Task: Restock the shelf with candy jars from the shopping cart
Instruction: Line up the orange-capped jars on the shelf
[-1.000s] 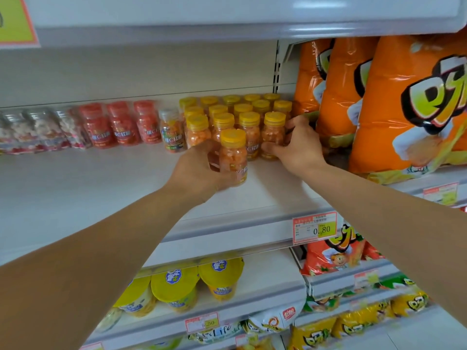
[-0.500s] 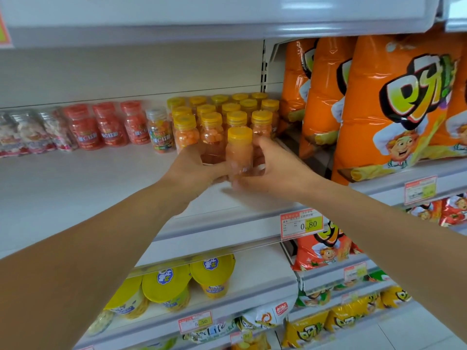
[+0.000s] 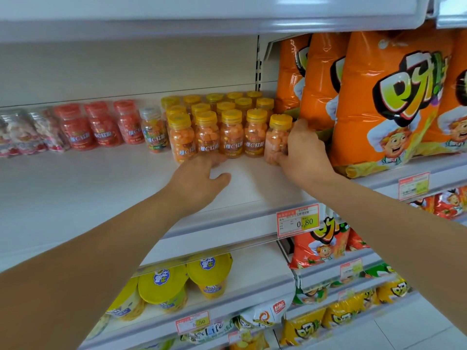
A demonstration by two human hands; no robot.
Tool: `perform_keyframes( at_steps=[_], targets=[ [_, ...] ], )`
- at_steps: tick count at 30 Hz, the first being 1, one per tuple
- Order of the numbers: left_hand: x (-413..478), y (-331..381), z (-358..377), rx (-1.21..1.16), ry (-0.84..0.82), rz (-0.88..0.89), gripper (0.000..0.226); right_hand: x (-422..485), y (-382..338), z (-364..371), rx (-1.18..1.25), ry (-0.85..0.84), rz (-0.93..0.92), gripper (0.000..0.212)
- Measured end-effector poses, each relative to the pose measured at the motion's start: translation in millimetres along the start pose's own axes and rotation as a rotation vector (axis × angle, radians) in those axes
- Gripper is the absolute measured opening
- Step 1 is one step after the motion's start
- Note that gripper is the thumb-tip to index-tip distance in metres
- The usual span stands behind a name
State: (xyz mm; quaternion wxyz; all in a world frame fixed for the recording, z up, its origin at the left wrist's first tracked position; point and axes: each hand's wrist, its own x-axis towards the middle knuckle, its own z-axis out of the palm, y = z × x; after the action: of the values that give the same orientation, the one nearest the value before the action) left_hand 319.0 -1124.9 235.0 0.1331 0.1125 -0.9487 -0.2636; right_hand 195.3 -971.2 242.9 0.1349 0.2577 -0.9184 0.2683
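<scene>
Shop, prob. a supermarket aisle: tiered white shelf [image 3: 75,188] w/ printed price tags [image 3: 298,221] clipped to the front rails, identical yellow-cap candy jars [image 3: 232,133] in rows, big orange snack bags [image 3: 394,97] alongside, yellow snack cups [image 3: 209,274] one tier down.

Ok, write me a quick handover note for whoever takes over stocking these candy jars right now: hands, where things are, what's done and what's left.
Right hand grips a yellow-capped jar at the right end of the front row, beside the orange snack bags; the jar leans slightly and is not yet released.
Left hand is open, fingertips touching the base of the front-row jars.
Done: several rows of yellow-capped jars stand on the shelf.
Left: seat and release this jar, then fetch more. The cart is out of view, so how many jars remain is unknown.
</scene>
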Motion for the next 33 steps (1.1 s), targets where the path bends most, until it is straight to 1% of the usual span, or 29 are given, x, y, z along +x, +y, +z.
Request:
perform_keyframes(
  at_steps=[4,8,10,14,15,17,20,22,23,25,26,28,30,33],
  targets=[
    [-1,0,1,0.003,-0.038,-0.006,0.050,8,-1,3,-0.121,0.031,-0.006,0.060],
    [-1,0,1,-0.013,-0.045,0.001,0.049,11,-2,6,-0.330,0.037,-0.047,0.068],
    [-1,0,0,-0.016,-0.052,0.011,0.049,10,-3,4,-0.385,0.056,-0.064,0.069],
    [-1,-1,0,-0.001,-0.050,0.022,0.047,7,-3,0,-0.392,0.106,-0.085,0.063],
    [-1,-1,0,0.010,-0.029,0.031,0.044,5,-2,-1,-0.385,0.113,-0.093,0.065],
    [-2,1,0,0.064,0.074,0.078,0.036,3,-2,-2,-0.386,0.117,-0.113,0.070],
    [2,11,-3,0.196,0.301,0.202,0.026,5,-1,-3,-0.395,0.133,-0.143,0.063],
    [9,21,-6,0.277,0.393,0.274,0.028,9,0,-4,-0.402,0.143,-0.150,0.059],
    [13,25,-7,0.320,0.420,0.300,0.034,11,0,-4,-0.412,0.148,-0.155,0.057],
    [23,33,-8,0.416,0.402,0.322,0.051,15,1,-4,-0.438,0.149,-0.171,0.051],
    [27,35,-8,0.464,0.363,0.314,0.055,17,0,-4,-0.458,0.148,-0.175,0.049],
    [39,36,-4,0.546,0.270,0.304,0.056,22,0,-3,-0.499,0.151,-0.172,0.049],
    [51,37,-1,0.620,0.222,0.302,0.063,27,-1,-2,-0.490,0.144,-0.164,0.051],
    [61,39,1,0.697,0.167,0.277,0.066,34,-4,1,-0.492,0.147,-0.164,0.046]
  ],
)
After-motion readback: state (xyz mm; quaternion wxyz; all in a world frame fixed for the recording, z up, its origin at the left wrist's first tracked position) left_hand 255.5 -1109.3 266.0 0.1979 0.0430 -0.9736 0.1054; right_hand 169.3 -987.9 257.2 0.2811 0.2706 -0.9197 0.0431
